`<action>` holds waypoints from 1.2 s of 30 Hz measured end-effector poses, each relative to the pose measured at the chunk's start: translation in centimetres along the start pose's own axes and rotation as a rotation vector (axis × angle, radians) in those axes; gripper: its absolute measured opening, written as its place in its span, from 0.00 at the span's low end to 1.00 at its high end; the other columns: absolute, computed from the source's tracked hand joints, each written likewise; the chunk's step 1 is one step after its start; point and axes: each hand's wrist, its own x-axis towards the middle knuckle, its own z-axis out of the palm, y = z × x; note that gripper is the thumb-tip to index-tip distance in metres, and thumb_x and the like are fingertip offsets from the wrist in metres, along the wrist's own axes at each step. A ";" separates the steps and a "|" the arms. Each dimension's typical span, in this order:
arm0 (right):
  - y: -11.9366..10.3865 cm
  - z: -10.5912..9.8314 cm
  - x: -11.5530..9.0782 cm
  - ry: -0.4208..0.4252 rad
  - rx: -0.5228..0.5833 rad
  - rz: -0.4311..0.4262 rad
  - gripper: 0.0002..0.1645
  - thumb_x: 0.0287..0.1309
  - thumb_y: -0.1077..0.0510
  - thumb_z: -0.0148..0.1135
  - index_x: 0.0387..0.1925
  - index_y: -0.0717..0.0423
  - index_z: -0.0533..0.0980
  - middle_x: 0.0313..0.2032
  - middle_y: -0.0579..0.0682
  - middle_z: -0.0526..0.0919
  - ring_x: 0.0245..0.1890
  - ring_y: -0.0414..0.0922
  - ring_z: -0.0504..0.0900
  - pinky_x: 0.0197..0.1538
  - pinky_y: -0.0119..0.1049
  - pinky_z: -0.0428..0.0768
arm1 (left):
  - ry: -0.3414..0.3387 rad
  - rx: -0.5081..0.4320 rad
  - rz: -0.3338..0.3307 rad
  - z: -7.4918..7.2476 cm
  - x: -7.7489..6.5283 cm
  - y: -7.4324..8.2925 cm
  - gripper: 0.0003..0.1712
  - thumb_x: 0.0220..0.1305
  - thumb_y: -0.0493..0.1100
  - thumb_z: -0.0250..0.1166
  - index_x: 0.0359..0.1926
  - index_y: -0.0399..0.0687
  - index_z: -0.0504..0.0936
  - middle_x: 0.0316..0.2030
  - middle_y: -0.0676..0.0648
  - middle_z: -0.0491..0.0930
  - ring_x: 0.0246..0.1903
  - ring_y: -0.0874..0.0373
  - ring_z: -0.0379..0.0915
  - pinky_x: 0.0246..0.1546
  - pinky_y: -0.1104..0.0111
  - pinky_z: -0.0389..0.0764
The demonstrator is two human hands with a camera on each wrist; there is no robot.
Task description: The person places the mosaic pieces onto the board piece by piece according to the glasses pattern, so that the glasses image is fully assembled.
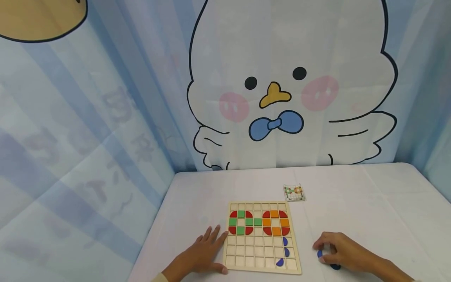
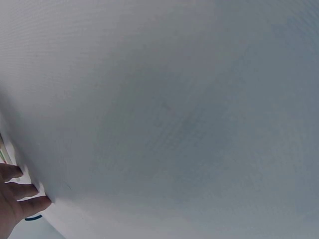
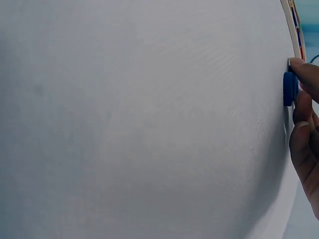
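Note:
A wooden grid board lies on the table with red, green and orange pieces in its upper rows. Three blue rounded pieces sit in its lower right cells. My left hand rests spread on the table, fingers against or close beside the board's left edge. To the right of the board, my right hand pinches a blue piece between thumb and fingers, low over the table. Another dark blue piece lies partly hidden under that hand. The right wrist view shows blue at the fingertips.
A small pattern card lies behind the board's upper right corner. The white table ends at a curtain printed with a cartoon bird.

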 end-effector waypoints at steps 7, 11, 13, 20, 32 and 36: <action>0.4 -0.4 -0.3 0.050 -0.115 -0.034 0.13 0.50 0.44 0.77 0.36 0.40 0.85 0.37 0.36 0.78 0.32 0.29 0.69 0.34 0.27 0.72 | 0.006 0.006 0.009 0.1 0.0 -0.1 0.63 0.48 0.82 0.62 0.80 0.64 0.51 0.80 0.42 0.49 0.77 0.36 0.47 0.66 0.39 0.66; 0.5 -0.5 -0.3 0.028 -0.077 -0.041 0.10 0.51 0.47 0.76 0.37 0.41 0.87 0.35 0.36 0.78 0.30 0.30 0.69 0.32 0.28 0.70 | -0.002 -0.004 0.003 0.0 0.0 -0.1 0.63 0.48 0.82 0.62 0.80 0.64 0.51 0.80 0.43 0.48 0.77 0.36 0.46 0.67 0.38 0.65; 0.5 -0.4 -0.3 0.010 -0.049 -0.036 0.10 0.53 0.48 0.75 0.38 0.43 0.87 0.35 0.37 0.79 0.29 0.31 0.70 0.31 0.28 0.71 | -0.005 -0.010 0.002 0.0 0.0 -0.1 0.63 0.48 0.82 0.62 0.80 0.65 0.51 0.80 0.43 0.48 0.77 0.37 0.46 0.67 0.38 0.65; 0.2 0.1 -0.1 -0.041 0.023 -0.053 0.09 0.56 0.54 0.73 0.40 0.45 0.82 0.34 0.36 0.80 0.25 0.34 0.72 0.28 0.29 0.73 | -0.004 -0.014 0.006 0.2 0.1 -0.2 0.63 0.48 0.82 0.62 0.80 0.65 0.50 0.80 0.43 0.48 0.77 0.37 0.45 0.67 0.38 0.64; -1.4 0.3 1.0 -0.051 0.021 -0.095 0.10 0.62 0.55 0.67 0.45 0.47 0.81 0.32 0.38 0.79 0.23 0.33 0.72 0.26 0.27 0.73 | -0.018 -0.020 -0.014 0.2 0.3 -0.3 0.64 0.47 0.83 0.62 0.80 0.67 0.50 0.80 0.45 0.47 0.78 0.38 0.45 0.68 0.39 0.63; -2.3 0.3 1.9 -0.038 0.036 -0.095 0.11 0.62 0.56 0.67 0.46 0.50 0.82 0.32 0.39 0.79 0.24 0.33 0.72 0.26 0.27 0.72 | -0.016 -0.022 -0.015 0.3 0.3 -0.3 0.64 0.46 0.82 0.62 0.80 0.67 0.51 0.80 0.45 0.48 0.78 0.38 0.45 0.68 0.39 0.64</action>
